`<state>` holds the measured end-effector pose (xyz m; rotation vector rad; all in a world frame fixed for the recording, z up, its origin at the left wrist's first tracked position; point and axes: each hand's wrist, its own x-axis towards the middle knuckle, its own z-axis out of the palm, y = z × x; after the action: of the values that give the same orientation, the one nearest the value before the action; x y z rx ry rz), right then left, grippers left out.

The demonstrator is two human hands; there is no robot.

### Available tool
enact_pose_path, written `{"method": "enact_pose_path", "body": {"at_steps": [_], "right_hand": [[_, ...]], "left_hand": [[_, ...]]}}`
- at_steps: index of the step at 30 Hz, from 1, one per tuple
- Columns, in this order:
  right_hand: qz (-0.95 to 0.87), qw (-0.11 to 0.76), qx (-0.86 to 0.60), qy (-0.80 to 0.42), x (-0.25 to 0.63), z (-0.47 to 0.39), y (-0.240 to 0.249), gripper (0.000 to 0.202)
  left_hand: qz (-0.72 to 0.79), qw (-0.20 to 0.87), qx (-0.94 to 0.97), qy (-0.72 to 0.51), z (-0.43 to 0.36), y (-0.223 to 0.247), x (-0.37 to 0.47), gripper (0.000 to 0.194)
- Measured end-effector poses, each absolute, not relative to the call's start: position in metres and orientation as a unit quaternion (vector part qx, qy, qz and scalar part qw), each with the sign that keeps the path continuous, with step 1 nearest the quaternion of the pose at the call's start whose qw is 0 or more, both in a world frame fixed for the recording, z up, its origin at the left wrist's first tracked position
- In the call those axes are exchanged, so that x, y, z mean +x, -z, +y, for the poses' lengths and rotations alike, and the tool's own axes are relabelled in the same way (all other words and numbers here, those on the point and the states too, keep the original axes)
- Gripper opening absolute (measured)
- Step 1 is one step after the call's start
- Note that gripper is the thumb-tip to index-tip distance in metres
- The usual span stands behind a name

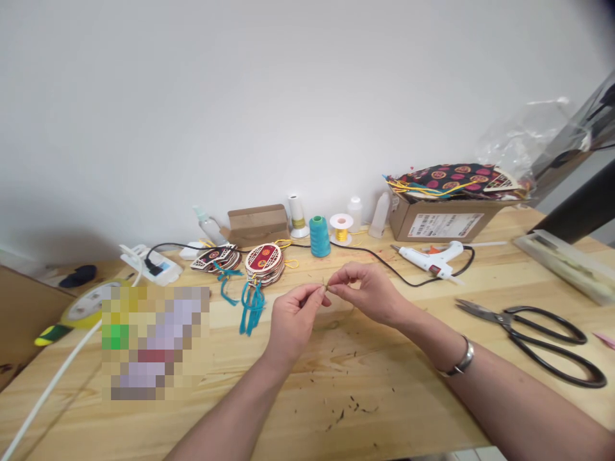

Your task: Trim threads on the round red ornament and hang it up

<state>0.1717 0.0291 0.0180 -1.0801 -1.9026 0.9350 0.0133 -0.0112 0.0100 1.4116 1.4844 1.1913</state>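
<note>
Strand [325, 287], thin and hard to make out, sat pinched by the left hand [296, 315] and right hand [369, 293] above the table [302, 422], and I judged a slackened pinch might drop it.

Wall [288, 96]: plain, pale grey, rising behind the desk's back edge. Desk [408, 410]: light-toned wood, grain and knots visible. Brown cardboard [24, 307] stands beside the left edge; a thick black bar [581, 205] slants past the back right corner. Lighting: diffuse, soft shadows low on the wall.
</note>
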Motion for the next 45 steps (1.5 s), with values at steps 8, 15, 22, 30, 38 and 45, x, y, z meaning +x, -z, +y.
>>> {"method": "enact_pose_path", "body": {"at_steps": [8,15,22,30,38,45], "right_hand": [[-0.762,0.382,-0.399,-0.338,0.1729,0.0283,-0.0164,0.010],[-0.764,0.382,-0.400,-0.332,0.1731,0.0283,-0.0153,0.008],[-0.739,0.365,-0.414,-0.387,0.1741,0.0302,-0.0201,0.012],[-0.669,0.299,-0.466,-0.495,0.1762,0.0333,-0.0231,0.028],[-0.649,0.303,-0.463,-0.522,0.1737,0.0323,-0.0211,0.019],[-0.656,0.313,-0.465,-0.504,0.1722,0.0320,-0.0213,0.015]], "left_hand": [[0.585,0.393,0.531,-0.471,-0.0110,-0.0116,0.0149,0.017],[0.586,0.415,0.502,-0.483,-0.0104,-0.0126,0.0161,0.020],[0.586,0.404,0.515,-0.478,-0.0108,-0.0108,0.0145,0.018],[0.580,0.418,0.507,-0.481,-0.0093,-0.0100,0.0148,0.017],[0.584,0.416,0.507,-0.478,-0.0107,-0.0113,0.0156,0.016],[0.579,0.414,0.516,-0.477,-0.0099,-0.0115,0.0151,0.016]]}}
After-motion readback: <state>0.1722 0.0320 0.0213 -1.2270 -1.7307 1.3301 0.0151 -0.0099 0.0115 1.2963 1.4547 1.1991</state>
